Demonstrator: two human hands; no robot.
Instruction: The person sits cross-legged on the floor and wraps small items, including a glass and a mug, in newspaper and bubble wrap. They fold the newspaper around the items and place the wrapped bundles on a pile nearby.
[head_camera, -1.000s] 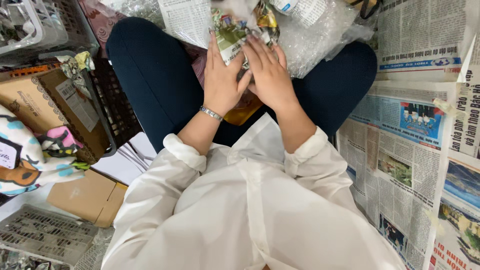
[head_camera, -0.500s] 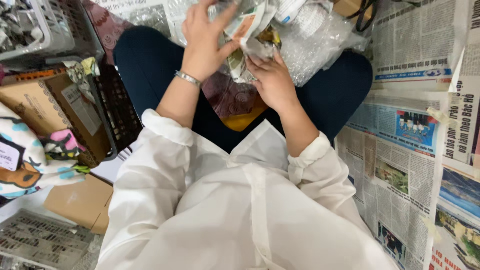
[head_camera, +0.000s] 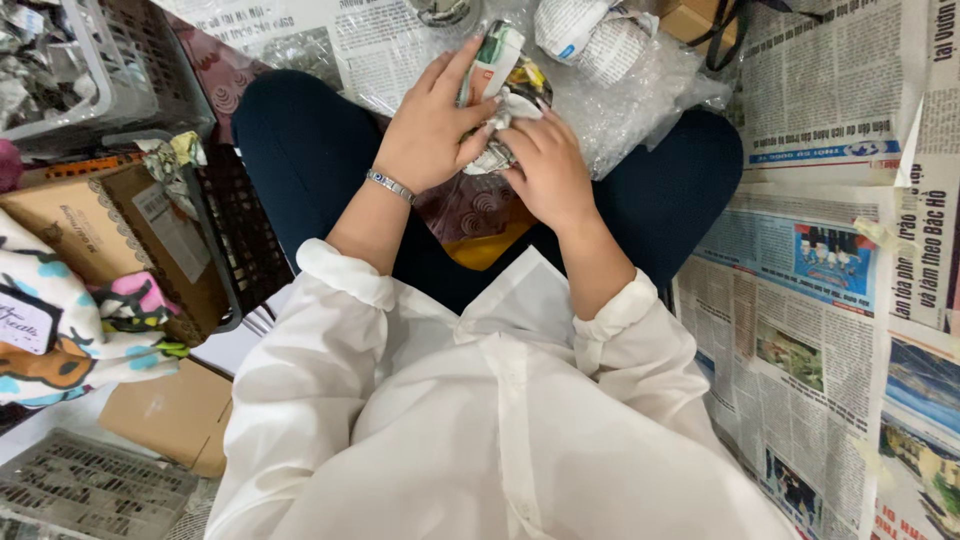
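Note:
I sit cross-legged in dark trousers and a white shirt. Both hands meet over my lap on a small bundle wrapped in newspaper (head_camera: 503, 95). My left hand (head_camera: 432, 125), with a silver bracelet on the wrist, curls around the bundle's left side and top. My right hand (head_camera: 548, 165) presses against its lower right. The object inside the paper is hidden. A sheet of bubble wrap (head_camera: 640, 95) lies across my right knee just beyond the hands.
Two more paper-wrapped bundles (head_camera: 590, 35) rest on the bubble wrap. Newspaper sheets (head_camera: 830, 300) cover the floor at right. At left stand a dark plastic crate (head_camera: 240, 230), a grey basket (head_camera: 90, 70), cardboard boxes (head_camera: 90, 230) and a colourful printed bag (head_camera: 60, 330).
My left hand had lifted up off the bundle and has come back down onto it. Both hands now sit lower, closed around the paper wrap.

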